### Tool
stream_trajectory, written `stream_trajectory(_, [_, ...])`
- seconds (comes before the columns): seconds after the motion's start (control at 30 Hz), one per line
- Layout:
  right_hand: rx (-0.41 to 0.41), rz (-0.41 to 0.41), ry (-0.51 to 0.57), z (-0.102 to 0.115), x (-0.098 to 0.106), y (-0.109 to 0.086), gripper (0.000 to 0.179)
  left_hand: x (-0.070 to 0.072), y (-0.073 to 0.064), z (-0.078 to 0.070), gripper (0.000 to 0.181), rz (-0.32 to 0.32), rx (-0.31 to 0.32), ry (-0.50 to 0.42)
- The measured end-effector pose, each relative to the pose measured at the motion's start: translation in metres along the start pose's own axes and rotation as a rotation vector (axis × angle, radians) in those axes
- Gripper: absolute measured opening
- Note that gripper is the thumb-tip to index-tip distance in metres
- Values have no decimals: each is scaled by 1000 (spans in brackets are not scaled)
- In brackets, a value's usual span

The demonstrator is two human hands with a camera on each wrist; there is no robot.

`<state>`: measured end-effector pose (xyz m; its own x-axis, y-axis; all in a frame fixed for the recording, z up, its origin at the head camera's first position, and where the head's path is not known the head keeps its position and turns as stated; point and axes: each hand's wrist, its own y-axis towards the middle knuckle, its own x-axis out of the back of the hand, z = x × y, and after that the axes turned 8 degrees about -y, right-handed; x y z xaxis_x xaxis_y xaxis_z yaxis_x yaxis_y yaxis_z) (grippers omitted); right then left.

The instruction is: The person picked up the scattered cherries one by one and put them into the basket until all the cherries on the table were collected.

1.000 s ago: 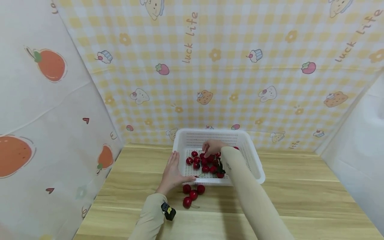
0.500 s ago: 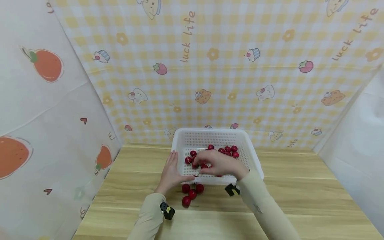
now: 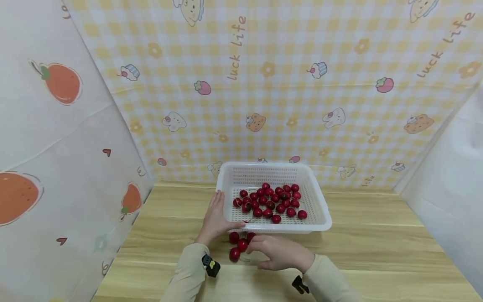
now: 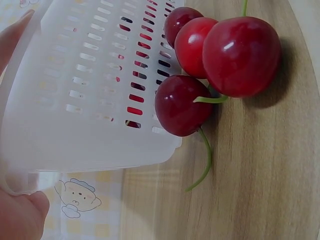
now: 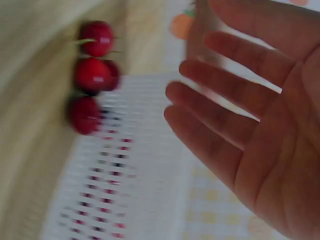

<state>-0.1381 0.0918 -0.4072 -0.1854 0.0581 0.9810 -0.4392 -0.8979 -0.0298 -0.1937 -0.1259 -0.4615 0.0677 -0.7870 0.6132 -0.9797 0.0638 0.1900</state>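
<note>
A white perforated plastic basket (image 3: 320, 205) holds many dark red cherries (image 3: 262, 200). At its near left corner my left hand (image 3: 216, 220) grips the rim, thumb over the front edge and fingers along the left side. Several loose cherries (image 4: 182, 105) with green stems lie on the table right in front of the basket. Just right of them is my right hand (image 3: 281, 251), its fingertips close to the loose cherries in the head view. The right wrist view shows that palm (image 5: 285, 150) bare, with the fingers spread and holding nothing.
The wood-grain table (image 3: 377, 247) reaches out on both sides of the basket. Behind it hangs a yellow checked cloth (image 3: 286, 105), and a white printed cloth (image 3: 86, 126) covers the left side. A black wrist camera (image 3: 210, 265) sits on the left sleeve.
My right hand has come out of the basket, over its front rim, toward the loose cherries on the table. The cherries inside are now uncovered. My left hand has stayed on the rim.
</note>
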Motion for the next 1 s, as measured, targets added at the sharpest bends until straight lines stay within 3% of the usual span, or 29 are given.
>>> stream_trajectory(0.23, [-97,0,-106,-11,-30,4,48,0,1,2,125,-7,0,23])
stream_trajectory(0.53, [-181,-7,-133,-29,-58,11,56,1,0,-2,126,0,3,-2])
stream_trajectory(0.73, [-176,-42,-152,-35,-68,14,51,0,0,-2,126,-3,0,2])
stream_trajectory(1.0, [-109,-179,-193,-37,-78,15,35,0,-1,-2,124,-5,5,-10])
